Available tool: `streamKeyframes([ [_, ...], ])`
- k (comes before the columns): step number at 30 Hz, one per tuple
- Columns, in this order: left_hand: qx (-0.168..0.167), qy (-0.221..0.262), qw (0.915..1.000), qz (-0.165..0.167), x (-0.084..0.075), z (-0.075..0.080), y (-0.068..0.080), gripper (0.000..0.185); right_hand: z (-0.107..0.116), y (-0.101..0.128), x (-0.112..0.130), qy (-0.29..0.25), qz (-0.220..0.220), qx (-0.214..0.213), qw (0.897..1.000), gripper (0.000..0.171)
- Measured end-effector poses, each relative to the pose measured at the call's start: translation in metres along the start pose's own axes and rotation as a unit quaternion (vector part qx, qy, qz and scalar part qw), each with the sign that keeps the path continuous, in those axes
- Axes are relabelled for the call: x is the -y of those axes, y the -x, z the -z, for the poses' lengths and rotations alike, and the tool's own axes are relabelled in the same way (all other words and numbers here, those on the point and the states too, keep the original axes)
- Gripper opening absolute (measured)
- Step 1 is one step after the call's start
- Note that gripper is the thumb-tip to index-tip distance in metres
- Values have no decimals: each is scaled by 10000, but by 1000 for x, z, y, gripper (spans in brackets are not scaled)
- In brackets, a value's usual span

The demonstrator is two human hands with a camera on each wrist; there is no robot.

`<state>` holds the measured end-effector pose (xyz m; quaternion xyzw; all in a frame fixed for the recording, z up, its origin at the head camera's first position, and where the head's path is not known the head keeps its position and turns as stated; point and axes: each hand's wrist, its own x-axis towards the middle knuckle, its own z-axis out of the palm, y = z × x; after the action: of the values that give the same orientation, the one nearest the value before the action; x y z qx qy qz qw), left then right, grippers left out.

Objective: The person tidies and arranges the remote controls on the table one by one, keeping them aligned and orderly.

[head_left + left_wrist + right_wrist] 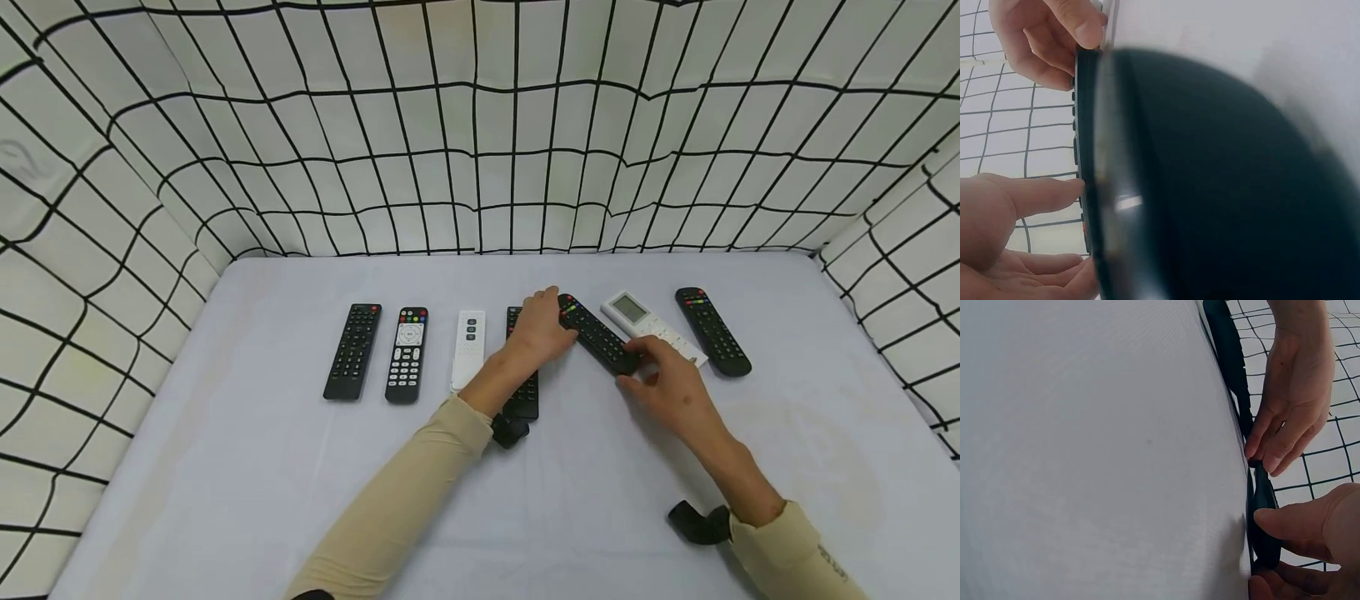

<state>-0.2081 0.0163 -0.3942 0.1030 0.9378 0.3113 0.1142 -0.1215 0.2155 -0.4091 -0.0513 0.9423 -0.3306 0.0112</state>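
A black remote (600, 337) lies slanted on the white cloth, right of the middle of a row of remotes. My left hand (542, 327) grips its far end, thumb and fingers on its sides. My right hand (663, 383) pinches its near end. In the left wrist view my left hand (1016, 206) has its thumb against the remote's edge (1080, 156), and the right hand (1047, 37) is at the top. The right wrist view shows my right hand (1316, 531) and left hand (1291, 394) on the same remote (1264, 506).
The other remotes in the row are a black one (352, 350), a black one with a white ring (407, 354), a slim white one (469, 348), a black one (522, 396) under my left forearm, a white display remote (647, 323) and a black one (712, 331). Grid-patterned walls enclose the table (225, 467).
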Motion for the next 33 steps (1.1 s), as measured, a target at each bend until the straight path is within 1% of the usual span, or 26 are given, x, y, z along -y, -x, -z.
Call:
streamKeyframes([
  [4,5,-3,10000,-51,2,0,-1,73,0,0,0,-40,25,-18,10000,49],
  [12,-62,220,9997,17,2,0,-2,77,-1,1,1,-80,-50,-23,10000,50],
  [17,-174,352,9992,20,2,-1,-2,76,0,4,2,-108,-56,-54,9999,50],
  [24,-358,503,9981,1,1,0,-2,70,-1,5,2,-145,-35,-131,9998,51],
  [28,-435,646,9970,36,0,0,-2,66,-2,6,2,-148,48,-213,9997,50],
  [33,-461,716,9964,61,-1,-1,-1,66,-3,9,4,-259,255,-308,9989,52],
])
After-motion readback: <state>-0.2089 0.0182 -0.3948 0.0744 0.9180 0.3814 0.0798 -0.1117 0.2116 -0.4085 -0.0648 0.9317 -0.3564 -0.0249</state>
